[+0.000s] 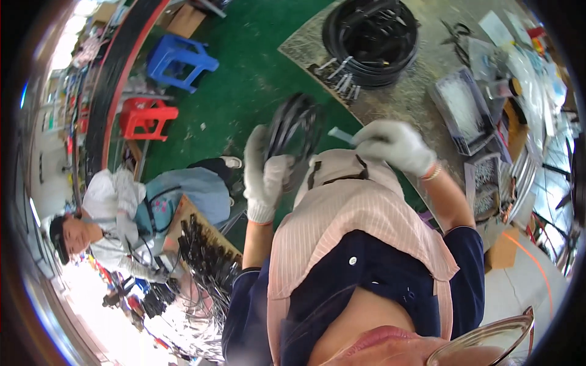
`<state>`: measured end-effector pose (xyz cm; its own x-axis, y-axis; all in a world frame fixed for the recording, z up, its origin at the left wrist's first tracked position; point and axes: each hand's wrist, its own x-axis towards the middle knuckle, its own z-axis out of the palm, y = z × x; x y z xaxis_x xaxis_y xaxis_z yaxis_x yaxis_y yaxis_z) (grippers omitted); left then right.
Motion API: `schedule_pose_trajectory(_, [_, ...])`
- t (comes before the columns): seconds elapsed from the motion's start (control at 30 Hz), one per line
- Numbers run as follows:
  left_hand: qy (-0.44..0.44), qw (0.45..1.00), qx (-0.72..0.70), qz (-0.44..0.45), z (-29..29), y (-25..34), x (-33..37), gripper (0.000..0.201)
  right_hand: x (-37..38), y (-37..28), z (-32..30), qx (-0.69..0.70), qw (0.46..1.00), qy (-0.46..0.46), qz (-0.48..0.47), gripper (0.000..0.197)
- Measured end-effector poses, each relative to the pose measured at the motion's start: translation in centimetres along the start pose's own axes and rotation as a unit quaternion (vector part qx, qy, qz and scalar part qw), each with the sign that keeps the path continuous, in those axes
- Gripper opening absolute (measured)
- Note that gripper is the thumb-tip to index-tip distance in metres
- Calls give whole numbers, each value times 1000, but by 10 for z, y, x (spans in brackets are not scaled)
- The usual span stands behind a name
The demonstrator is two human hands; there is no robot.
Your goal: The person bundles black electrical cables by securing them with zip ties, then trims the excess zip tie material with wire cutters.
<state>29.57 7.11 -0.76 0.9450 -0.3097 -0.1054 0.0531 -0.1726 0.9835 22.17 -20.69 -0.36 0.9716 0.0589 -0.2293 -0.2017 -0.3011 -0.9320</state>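
My left hand [264, 180], in a white glove, is closed around a coil of black cable [294, 125] held up in front of my lap. The coil is slightly smeared by motion. My right hand [397, 146], also in a white glove, is to the right of the coil, with its fingers curled in. A short whitish strip [340, 135] sticks out from its fingertips toward the coil; its exact kind I cannot make out. A larger stack of coiled black cable [371, 43] lies on the worktable [421, 91] ahead, with cable ends hanging toward the table edge.
On the worktable at right are scissors [456, 39], a grey bin of clear small pieces [461, 107] and a bin of small metal parts [487, 180]. A blue stool [180, 61] and a red stool [146, 118] stand at far left. A co-worker [122, 207] handles cables at left.
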Motion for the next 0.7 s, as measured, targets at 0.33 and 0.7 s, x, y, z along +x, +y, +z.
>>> schedule_pose_trajectory(0.33, [-117, 992, 17, 51, 15, 22, 0, 72, 49, -2, 82, 424, 902, -80, -27, 16])
schedule_pose_trajectory(0.7, [-141, 988, 54, -27, 7, 35, -2, 63, 26, -16, 52, 247, 964, -97, -16, 22])
